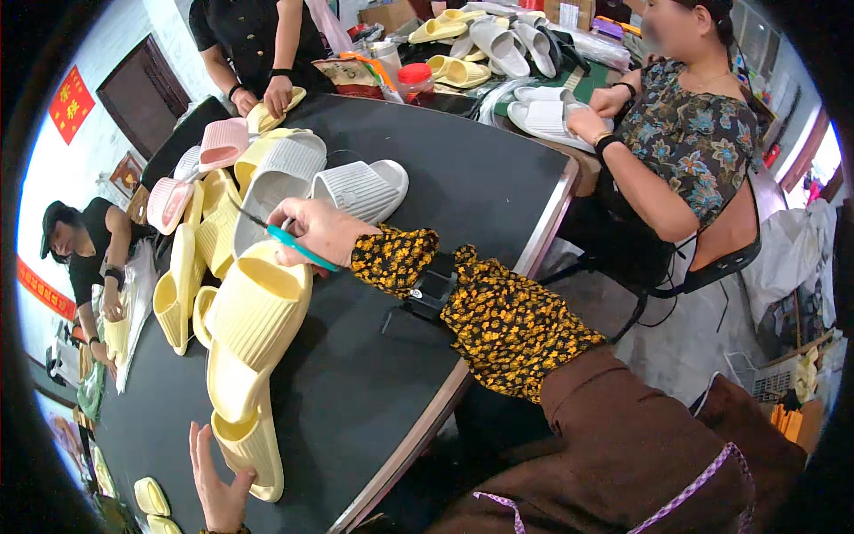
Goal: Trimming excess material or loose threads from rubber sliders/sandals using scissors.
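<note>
My right hand (318,230), in a yellow-flowered black sleeve, grips small teal-handled scissors (301,246) over the strap of a pale yellow slipper (253,311) on the black table (463,178). The blades point left toward a white slipper (271,182). At the lower edge my left hand (216,481) is spread, fingers up, resting against another yellow slipper (253,449) that stands on its side. Several more yellow slippers (182,285) lie in a heap to the left.
Pink slippers (222,142) and a white slipper (360,187) lie beyond the heap. A seated person in a patterned blouse (685,133) holds white slippers (547,116) at the right. Another person's hands (271,93) work at the far end, and a third person (89,258) at the left.
</note>
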A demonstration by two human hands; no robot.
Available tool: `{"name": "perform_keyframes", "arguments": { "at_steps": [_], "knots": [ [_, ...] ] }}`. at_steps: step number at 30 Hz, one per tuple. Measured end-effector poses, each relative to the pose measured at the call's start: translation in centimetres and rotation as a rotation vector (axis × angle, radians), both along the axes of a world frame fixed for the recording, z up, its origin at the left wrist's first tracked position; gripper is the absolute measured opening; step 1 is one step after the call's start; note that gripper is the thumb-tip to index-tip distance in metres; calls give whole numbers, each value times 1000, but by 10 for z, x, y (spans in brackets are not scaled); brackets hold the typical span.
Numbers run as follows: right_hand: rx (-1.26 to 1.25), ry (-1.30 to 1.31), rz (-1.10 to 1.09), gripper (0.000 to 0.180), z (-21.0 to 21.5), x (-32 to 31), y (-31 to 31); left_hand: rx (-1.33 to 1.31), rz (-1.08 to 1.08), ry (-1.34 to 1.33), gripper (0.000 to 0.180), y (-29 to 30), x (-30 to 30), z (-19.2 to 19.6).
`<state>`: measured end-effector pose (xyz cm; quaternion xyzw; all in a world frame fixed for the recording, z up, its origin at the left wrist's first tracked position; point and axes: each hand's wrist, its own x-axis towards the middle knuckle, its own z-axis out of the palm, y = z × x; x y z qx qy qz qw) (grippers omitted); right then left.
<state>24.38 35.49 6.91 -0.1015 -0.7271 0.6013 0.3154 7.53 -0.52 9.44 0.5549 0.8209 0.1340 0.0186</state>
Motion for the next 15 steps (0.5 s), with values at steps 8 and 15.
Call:
{"name": "perform_keyframes", "arguments": {
  "at_steps": [8, 15],
  "knots": [
    [-132, -65, 228, 49, -4, 0, -3, 255, -8, -630, 89, 4, -7, -28],
    [-98, -137, 221, 57, 0, 4, -4, 226, 18, -471, 79, 11, -4, -17]
  ]
}}
